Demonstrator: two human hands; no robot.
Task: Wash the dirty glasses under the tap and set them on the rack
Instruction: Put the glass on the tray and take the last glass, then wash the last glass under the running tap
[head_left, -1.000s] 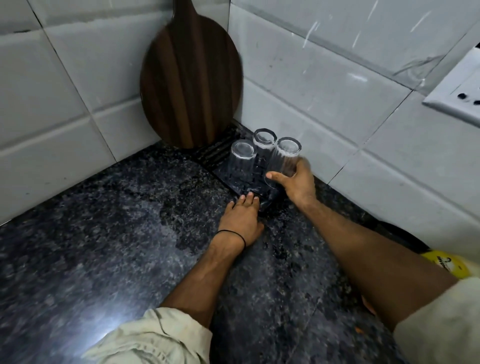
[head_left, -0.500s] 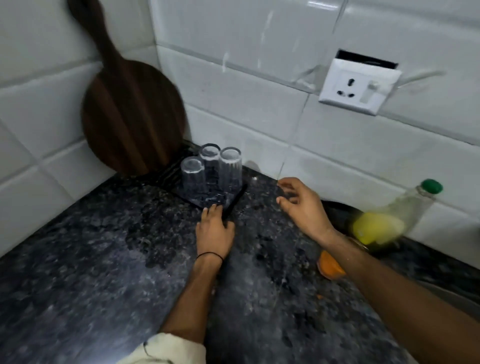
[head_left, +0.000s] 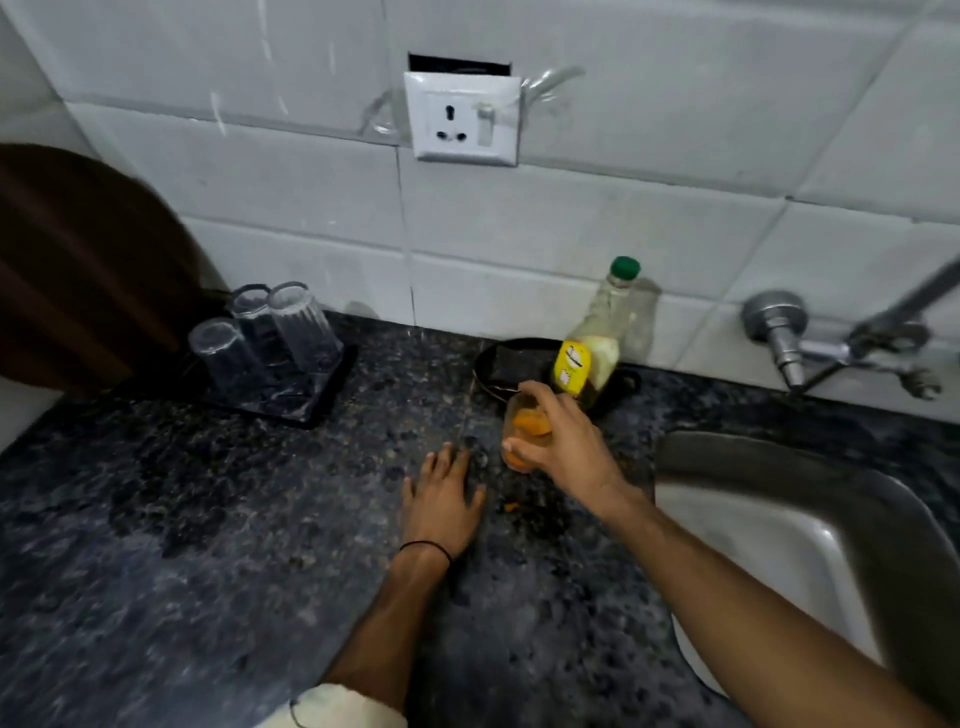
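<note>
Three clear glasses (head_left: 270, 332) stand upside down on a black rack (head_left: 311, 400) at the back left of the dark stone counter. My right hand (head_left: 561, 441) is closed around a dirty glass (head_left: 524, 431) with orange residue, just left of the sink and standing on or just above the counter. My left hand (head_left: 441, 499) lies flat on the counter, fingers spread, holding nothing. The tap (head_left: 810, 343) sticks out of the tiled wall at the right, above the steel sink (head_left: 779, 519).
A dish-soap bottle (head_left: 592, 353) with a green cap stands in a black dish (head_left: 498, 369) holding a dark sponge, behind the dirty glass. A round wooden board (head_left: 78, 270) leans at the far left. A wall socket (head_left: 462, 119) sits above. An orange smear (head_left: 511, 505) marks the counter.
My right hand let go of the glass on the rack, moved right and closed on the orange-stained glass. My left hand slid right, away from the rack. The view swung right toward the sink.
</note>
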